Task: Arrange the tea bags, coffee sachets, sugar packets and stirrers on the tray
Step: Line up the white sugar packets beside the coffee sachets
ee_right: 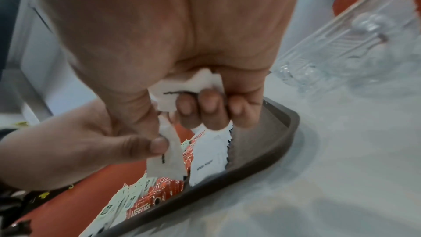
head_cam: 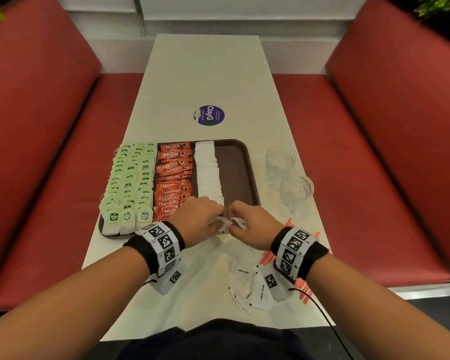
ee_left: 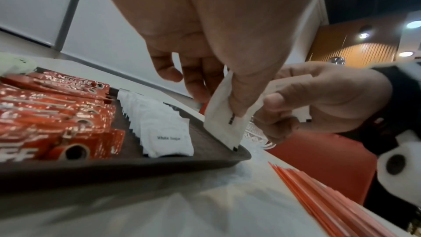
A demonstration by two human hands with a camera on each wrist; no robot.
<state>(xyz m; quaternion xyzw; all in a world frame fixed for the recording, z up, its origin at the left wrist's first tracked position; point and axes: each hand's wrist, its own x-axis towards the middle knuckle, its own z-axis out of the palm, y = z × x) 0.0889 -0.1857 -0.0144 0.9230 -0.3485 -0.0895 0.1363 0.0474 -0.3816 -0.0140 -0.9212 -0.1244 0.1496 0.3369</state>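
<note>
Low in the head view's centre, the left hand [head_cam: 198, 219] pinches one white paper sugar packet [ee_left: 224, 118] over the dark brown plastic tray [head_cam: 234, 162]; the right hand [head_cam: 250, 227] clutches a bunch of white sugar packets [ee_right: 193, 86].

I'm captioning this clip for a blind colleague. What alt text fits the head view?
Two hands, the left hand and right hand, hold white sugar packets over the near edge of a brown tray lined with rows of green tea bags, red coffee sachets and sugar.
</note>
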